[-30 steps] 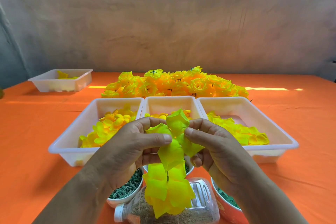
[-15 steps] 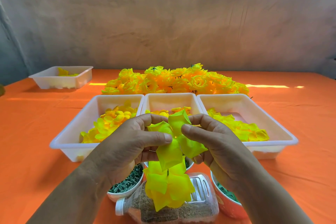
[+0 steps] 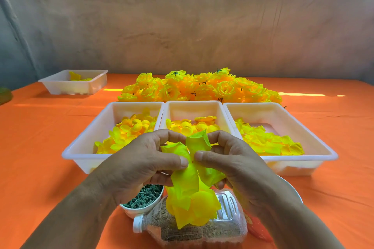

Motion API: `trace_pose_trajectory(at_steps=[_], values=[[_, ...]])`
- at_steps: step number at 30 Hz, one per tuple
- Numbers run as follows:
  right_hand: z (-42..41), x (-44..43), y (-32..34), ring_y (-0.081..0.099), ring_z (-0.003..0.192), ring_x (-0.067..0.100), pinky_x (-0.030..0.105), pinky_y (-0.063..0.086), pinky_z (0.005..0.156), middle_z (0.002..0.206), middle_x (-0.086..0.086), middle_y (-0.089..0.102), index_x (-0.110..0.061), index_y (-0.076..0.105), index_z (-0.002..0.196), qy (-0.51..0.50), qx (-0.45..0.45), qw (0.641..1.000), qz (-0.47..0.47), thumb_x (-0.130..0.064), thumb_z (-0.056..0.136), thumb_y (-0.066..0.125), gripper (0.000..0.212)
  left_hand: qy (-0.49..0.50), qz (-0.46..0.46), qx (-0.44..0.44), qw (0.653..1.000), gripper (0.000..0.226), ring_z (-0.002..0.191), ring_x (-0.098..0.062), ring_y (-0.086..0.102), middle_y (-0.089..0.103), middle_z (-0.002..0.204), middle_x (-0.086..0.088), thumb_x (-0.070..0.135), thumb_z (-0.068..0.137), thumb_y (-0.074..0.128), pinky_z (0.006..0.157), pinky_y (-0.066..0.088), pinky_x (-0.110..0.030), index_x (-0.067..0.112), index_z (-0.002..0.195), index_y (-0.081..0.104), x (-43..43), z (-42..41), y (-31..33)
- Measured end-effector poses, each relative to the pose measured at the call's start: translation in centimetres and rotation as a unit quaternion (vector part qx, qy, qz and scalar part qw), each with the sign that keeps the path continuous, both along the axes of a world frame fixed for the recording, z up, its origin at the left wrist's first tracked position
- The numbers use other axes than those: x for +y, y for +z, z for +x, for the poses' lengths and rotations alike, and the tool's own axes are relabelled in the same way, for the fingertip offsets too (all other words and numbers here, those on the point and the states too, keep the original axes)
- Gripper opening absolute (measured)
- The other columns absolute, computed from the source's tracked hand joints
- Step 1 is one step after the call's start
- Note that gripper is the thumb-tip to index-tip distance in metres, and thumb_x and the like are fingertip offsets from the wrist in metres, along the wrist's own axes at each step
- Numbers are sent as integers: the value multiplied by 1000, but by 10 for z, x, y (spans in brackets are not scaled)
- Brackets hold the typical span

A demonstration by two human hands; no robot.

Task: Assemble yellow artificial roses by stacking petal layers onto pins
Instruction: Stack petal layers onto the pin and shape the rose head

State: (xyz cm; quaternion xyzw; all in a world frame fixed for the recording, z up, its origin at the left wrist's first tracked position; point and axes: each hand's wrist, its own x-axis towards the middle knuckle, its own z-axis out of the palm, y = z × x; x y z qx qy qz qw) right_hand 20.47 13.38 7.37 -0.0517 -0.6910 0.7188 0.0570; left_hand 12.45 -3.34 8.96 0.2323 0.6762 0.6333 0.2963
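Both hands meet in front of me over a yellow petal layer. My left hand pinches its left side between thumb and fingers, and my right hand pinches its right side. Below the thumbs hangs a stack of yellow petal layers; the pin is hidden by the petals. Three white trays stand side by side behind the hands: the left tray, the middle tray and the right tray, each with loose yellow petals. A heap of finished yellow roses lies behind them.
A white bowl of green pins sits under my left wrist. A clear plastic jug with brown grains lies on its side near the front edge. Another bowl is partly hidden behind my right arm. A fourth tray stands far left on the orange cloth.
My thumbs have moved closer together on the top petal layer. The view has tilted slightly, so the trays sit higher in the frame.
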Motion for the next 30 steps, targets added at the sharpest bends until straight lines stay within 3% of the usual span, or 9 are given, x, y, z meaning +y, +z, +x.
trace_pose_trajectory(at_steps=[11, 17, 23, 30], values=[[-3, -2, -7, 53, 48, 10, 21, 34, 39, 67, 1, 63, -19, 63, 92, -7, 9, 1000, 2, -10, 82, 71, 16, -3, 0, -12, 1000, 43, 68, -21, 69, 73, 82, -8, 11, 63, 75, 56, 57, -30, 19, 104, 67, -3, -3, -5], [-4, -3, -10, 53, 50, 10, 21, 34, 41, 76, 6, 63, -15, 62, 100, -14, 2, 1000, 4, -25, 66, 71, 37, 2, -8, -17, 1000, 48, 69, -21, 68, 73, 85, -9, 11, 62, 74, 58, 57, -31, 19, 108, 65, -1, -4, -8], [-2, -2, -12, 53, 51, 12, 22, 34, 40, 76, 7, 63, -13, 61, 99, -12, -13, 1000, -4, -9, 83, 70, 18, -11, -15, -19, 1000, 47, 68, -20, 68, 73, 87, -10, 11, 64, 73, 59, 57, -31, 19, 109, 65, -1, -4, -10], [-2, -2, -13, 59, 58, 12, 22, 39, 41, 75, 4, 65, -15, 62, 99, -17, -17, 1000, 10, -20, 71, 77, 33, -25, -7, -26, 999, 32, 74, -21, 71, 75, 91, -13, 13, 64, 77, 62, 59, -33, 27, 93, 72, 0, -5, -10]])
